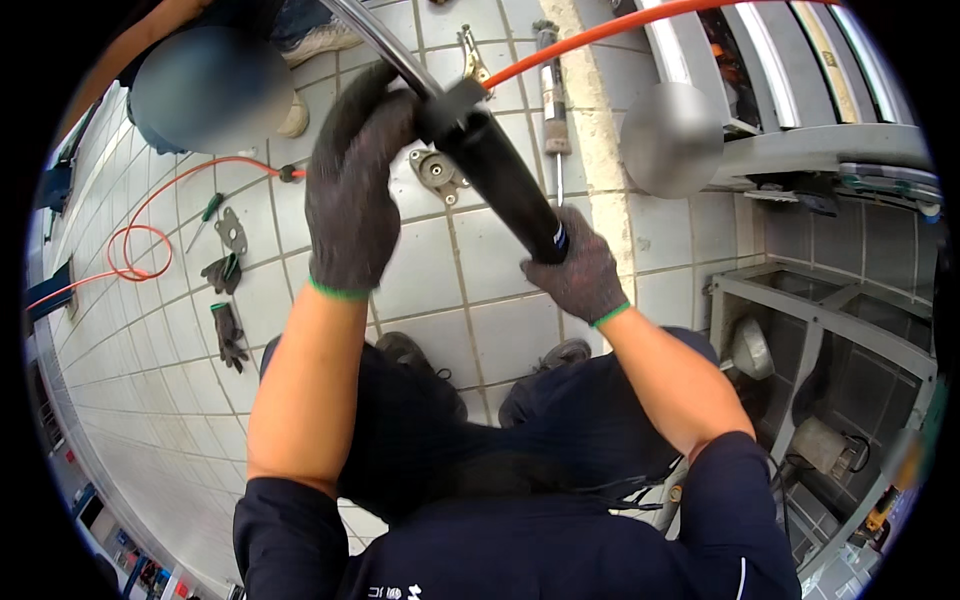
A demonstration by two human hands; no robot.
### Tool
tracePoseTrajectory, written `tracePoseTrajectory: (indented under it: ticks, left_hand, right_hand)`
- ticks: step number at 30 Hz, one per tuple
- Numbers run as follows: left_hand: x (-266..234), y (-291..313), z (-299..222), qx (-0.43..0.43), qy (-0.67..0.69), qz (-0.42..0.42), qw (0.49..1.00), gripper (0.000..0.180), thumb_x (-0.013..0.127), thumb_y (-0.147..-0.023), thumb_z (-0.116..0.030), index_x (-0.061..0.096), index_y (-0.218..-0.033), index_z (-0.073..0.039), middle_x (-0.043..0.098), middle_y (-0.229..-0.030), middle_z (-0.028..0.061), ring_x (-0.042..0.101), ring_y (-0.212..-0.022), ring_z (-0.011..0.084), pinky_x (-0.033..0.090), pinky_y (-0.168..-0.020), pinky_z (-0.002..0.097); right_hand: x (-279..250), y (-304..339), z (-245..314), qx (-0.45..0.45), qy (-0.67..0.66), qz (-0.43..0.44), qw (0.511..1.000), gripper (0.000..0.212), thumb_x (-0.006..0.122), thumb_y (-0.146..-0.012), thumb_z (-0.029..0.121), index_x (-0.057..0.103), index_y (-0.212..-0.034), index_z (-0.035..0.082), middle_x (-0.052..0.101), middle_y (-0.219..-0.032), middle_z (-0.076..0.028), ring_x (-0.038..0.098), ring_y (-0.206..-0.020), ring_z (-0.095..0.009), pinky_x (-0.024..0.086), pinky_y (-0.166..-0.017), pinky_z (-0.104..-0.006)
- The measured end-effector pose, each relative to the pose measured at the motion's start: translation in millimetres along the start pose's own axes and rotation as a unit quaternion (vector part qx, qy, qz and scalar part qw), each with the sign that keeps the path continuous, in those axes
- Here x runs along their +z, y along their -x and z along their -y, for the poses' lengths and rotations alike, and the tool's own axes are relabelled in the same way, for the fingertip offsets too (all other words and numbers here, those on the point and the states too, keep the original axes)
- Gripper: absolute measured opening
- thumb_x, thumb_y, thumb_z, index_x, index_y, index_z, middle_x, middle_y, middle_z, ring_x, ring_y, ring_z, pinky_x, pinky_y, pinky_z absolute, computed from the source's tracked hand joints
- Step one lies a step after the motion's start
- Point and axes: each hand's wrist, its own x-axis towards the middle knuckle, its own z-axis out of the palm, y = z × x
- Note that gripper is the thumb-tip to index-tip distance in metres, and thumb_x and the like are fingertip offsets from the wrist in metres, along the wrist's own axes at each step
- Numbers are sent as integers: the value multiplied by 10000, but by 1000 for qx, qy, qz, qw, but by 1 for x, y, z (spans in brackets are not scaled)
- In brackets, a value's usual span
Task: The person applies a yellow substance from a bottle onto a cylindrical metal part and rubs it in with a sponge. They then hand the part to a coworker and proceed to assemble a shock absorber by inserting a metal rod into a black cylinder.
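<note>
A black shock absorber (500, 172) with a shiny rod (380, 40) and a black top collar is held slantwise above the floor. My right hand (582, 268), in a dark glove with a green cuff, wraps round its lower end. My left hand (355, 185), gloved alike and slightly blurred, has its curled fingers at the collar and the rod's base; part of its grip is hidden. Beneath, on the tiles, lies a round metal mount plate (438, 172). Beyond the tube lies a worn shock absorber (552, 90), next to locking pliers (468, 52).
An orange hose (590, 38) passes behind the collar, and its coil (148, 250) lies at left. A screwdriver (208, 212), a flat plate (231, 230) and loose gloves (229, 335) lie nearby. Another person (325, 38) is at the far left. A metal frame (820, 315) stands at right.
</note>
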Motion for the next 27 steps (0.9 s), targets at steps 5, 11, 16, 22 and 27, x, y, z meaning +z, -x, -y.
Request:
tracePoseTrajectory:
  ticks: [5, 11, 16, 22, 27]
  left_hand:
    - [4, -10, -4, -271, 303, 14, 913, 377, 529, -1117, -112, 644, -1440, 44, 701, -1417, 193, 713, -1257, 300, 578, -1097, 439]
    - [-2, -13, -4, -281, 362, 116, 881, 443, 584, -1099, -181, 609, -1476, 49, 711, -1430, 172, 696, -1304, 287, 572, -1090, 431]
    - [15, -10, -6, -389, 541, 25, 746, 713, 640, -1038, -398, 478, -1562, 57, 680, -1429, 244, 684, -1323, 402, 526, -1185, 527]
    - [6, -19, -3, -357, 562, 49, 744, 397, 644, -1077, -186, 626, -1391, 56, 776, -1168, 185, 762, -1132, 293, 614, -1023, 432]
    - [14, -12, -12, -335, 574, 110, 739, 529, 734, -990, -292, 633, -1421, -3, 763, -1207, 197, 747, -1171, 340, 612, -1042, 470]
  right_hand:
    - [-1, -1, 18, -9, 1, 26, 1000, 693, 920, -791, 244, 625, -1398, 89, 792, -1109, -212, 791, -1058, -403, 626, -927, -491]
    - [2, -9, 10, 3, 4, 71, 997, 687, 904, -797, 249, 620, -1400, 83, 786, -1102, -229, 780, -1053, -430, 620, -944, -505]
    - [18, -25, 3, 8, -21, 86, 996, 635, 891, -803, 260, 625, -1357, 99, 781, -1084, -227, 779, -1042, -431, 619, -944, -498]
    - [19, -20, 17, -10, -16, 79, 997, 595, 870, -806, 257, 634, -1331, 105, 779, -1040, -217, 781, -987, -437, 619, -905, -511]
    - [37, -17, 5, -44, -56, 54, 996, 605, 869, -795, 234, 640, -1335, 87, 775, -1079, -216, 770, -1043, -431, 613, -920, -507]
